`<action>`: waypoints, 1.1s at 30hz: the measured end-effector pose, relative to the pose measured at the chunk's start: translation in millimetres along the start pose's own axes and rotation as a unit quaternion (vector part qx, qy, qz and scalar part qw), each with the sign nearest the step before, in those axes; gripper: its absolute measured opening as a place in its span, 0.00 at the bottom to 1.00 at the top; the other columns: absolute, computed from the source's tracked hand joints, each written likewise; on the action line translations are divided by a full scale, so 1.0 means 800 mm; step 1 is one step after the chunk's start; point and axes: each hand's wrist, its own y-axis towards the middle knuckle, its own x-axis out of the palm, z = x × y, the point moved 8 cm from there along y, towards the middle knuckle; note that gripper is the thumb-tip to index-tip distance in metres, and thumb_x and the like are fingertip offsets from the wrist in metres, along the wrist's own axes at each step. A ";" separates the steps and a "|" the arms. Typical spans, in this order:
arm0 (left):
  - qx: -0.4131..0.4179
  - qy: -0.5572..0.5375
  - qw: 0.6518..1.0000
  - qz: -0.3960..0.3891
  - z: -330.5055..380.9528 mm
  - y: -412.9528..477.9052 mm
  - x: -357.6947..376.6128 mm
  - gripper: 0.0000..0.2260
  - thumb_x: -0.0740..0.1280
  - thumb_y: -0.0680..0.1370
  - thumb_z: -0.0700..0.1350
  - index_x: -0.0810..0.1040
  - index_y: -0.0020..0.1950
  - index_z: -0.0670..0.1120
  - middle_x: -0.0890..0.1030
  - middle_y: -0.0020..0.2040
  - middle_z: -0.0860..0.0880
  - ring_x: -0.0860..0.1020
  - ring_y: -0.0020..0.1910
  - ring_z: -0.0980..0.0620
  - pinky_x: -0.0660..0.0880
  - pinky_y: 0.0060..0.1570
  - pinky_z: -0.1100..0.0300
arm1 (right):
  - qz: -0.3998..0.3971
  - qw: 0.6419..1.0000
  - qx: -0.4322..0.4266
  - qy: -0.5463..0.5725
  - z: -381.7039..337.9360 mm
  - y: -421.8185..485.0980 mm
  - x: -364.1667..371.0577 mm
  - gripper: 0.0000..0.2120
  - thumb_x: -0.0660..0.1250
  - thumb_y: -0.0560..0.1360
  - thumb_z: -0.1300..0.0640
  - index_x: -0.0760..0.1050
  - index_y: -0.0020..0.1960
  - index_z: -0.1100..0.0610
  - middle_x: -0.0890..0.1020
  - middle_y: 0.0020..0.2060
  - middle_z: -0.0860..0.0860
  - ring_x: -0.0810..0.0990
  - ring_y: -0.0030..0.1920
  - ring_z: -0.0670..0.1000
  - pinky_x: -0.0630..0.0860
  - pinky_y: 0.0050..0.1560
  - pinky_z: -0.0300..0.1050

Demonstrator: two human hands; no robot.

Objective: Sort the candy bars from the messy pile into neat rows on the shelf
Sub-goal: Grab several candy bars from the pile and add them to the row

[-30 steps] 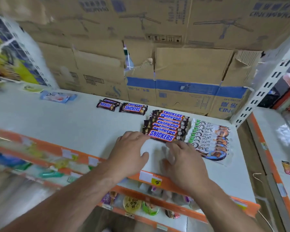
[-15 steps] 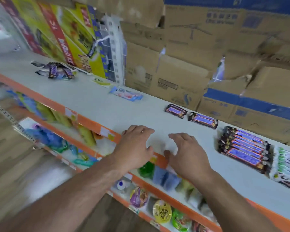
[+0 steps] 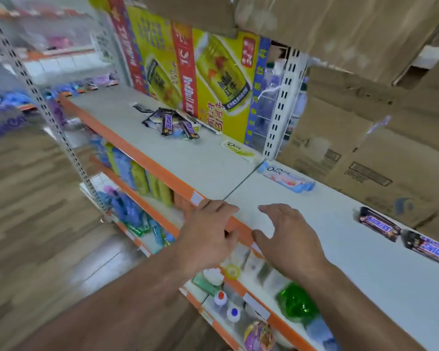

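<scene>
At the shelf [image 3: 238, 173] near edge my left hand [image 3: 208, 234] and right hand [image 3: 289, 239] hover spread and empty; probably lining up for the pile [image 3: 170, 121] far left.

view swung left, messy pile [image 3: 171, 122] now nearer, sorted rows gone

- Both bare hands empty, fingers spread, over the front edge of the pale grey shelf [image 3: 213, 171] with orange lip: left hand [image 3: 208, 234] at 6 o'clock, right hand [image 3: 287, 239] just beside it.
- Messy pile of brown Snickers bars [image 3: 171, 121] at 11 o'clock.
- Pale blue Dove bar [image 3: 287, 176] at 1 o'clock.
- Two brown Snickers bars [image 3: 379, 224] at 3 o'clock.
</scene>
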 end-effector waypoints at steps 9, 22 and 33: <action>-0.055 0.019 0.998 -0.022 -0.125 0.083 -0.026 0.25 0.59 0.73 0.56 0.70 0.70 0.55 0.73 0.67 0.56 0.68 0.67 0.52 0.66 0.67 0.53 | -0.026 0.999 -0.034 0.023 -0.064 0.143 0.047 0.25 0.63 0.76 0.42 0.66 0.72 0.42 0.69 0.70 0.41 0.65 0.70 0.45 0.64 0.67 0.40; -0.077 0.041 0.996 -0.036 -0.272 0.215 -0.070 0.22 0.61 0.79 0.54 0.66 0.74 0.55 0.70 0.71 0.56 0.63 0.70 0.52 0.64 0.69 0.55 | -0.075 0.995 -0.063 0.033 -0.156 0.342 0.100 0.26 0.63 0.76 0.42 0.67 0.72 0.44 0.69 0.71 0.44 0.66 0.70 0.47 0.65 0.68 0.45; 0.024 0.018 0.998 -0.052 -0.398 0.347 -0.082 0.22 0.63 0.73 0.55 0.75 0.66 0.53 0.77 0.62 0.53 0.71 0.63 0.48 0.71 0.62 0.49 | -0.037 0.999 0.038 0.012 -0.222 0.477 0.141 0.23 0.64 0.75 0.42 0.70 0.69 0.44 0.75 0.61 0.47 0.74 0.61 0.50 0.73 0.58 0.48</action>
